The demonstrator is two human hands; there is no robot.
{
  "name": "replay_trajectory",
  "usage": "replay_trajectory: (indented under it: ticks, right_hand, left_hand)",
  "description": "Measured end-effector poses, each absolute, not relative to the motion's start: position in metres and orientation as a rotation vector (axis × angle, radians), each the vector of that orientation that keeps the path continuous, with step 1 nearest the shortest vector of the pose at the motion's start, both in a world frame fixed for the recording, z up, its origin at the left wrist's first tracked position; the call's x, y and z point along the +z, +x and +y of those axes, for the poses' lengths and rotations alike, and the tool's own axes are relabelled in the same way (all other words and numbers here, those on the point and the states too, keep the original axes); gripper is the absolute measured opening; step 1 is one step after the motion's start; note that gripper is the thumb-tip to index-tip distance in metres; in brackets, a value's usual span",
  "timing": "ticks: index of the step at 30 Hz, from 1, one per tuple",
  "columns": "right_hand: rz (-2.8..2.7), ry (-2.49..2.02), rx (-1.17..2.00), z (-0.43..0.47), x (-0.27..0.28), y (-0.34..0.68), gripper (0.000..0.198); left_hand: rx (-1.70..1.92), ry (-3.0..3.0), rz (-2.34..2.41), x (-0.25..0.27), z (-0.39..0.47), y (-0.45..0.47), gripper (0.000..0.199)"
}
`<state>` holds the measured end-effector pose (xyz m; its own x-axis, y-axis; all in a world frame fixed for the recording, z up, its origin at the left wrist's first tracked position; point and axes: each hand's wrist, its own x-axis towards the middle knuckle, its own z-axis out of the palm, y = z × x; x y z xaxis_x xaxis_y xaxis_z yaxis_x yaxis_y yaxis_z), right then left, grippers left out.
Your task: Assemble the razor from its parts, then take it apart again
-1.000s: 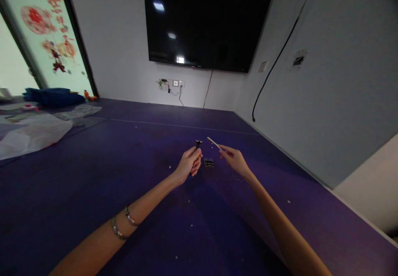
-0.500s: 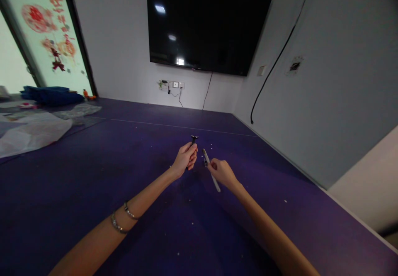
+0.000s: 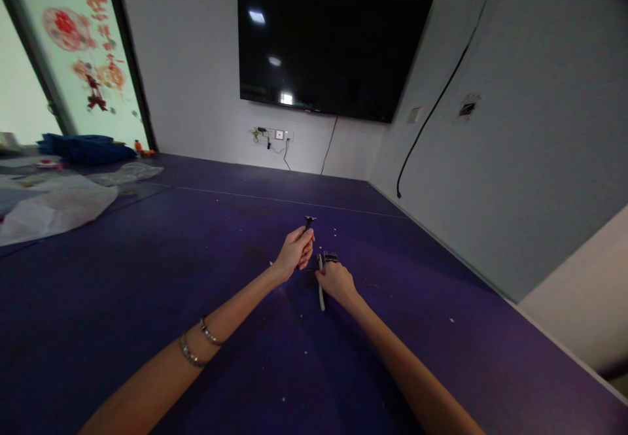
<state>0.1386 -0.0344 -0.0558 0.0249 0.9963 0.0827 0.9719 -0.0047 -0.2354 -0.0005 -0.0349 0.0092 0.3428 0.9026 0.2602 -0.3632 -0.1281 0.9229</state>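
My left hand is closed round the dark handle of a small T-headed tool, razor-like in outline, whose head points up and away from me. The fingers hide most of its handle. Just to the right, my right hand is closed, knuckles up, low over the purple surface. A slim pale stick with a darker far end passes by its thumb and fingertips. Beyond these knuckles a small dark metallic piece sticks out, its kind unclear. The two hands are apart.
Small white bits are scattered over the surface. Clear plastic sheeting and a folded blue cloth lie at the far left. A black cable hangs down the right wall. The wall behind carries a television.
My right hand has turned knuckles up and shifted slightly left and lower. The pale stick has swung more upright, and the dark metallic piece now shows beyond the knuckles. My left hand has barely moved.
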Motion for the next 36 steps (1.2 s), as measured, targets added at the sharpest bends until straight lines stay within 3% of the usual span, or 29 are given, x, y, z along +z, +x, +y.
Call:
replay_trajectory:
  ticks: [12,17,36]
  right_hand:
    - [-1.955,-2.021,0.1,-0.024,-0.049,0.156,0.036]
    - [-1.956,-1.924,0.083,-0.001,-0.044,0.188,0.025]
    - [-2.056,-1.73,0.152,0.018,-0.061,0.201,0.018]
  left_hand:
    - [1.159,1.258,0.604,-0.002,-0.031,0.002,0.027]
    - [1.133,1.283,0.589,-0.012,-0.026,0.002,0.028]
    - [1.117,1.278,0.634,-0.026,-0.021,0.005,0.03]
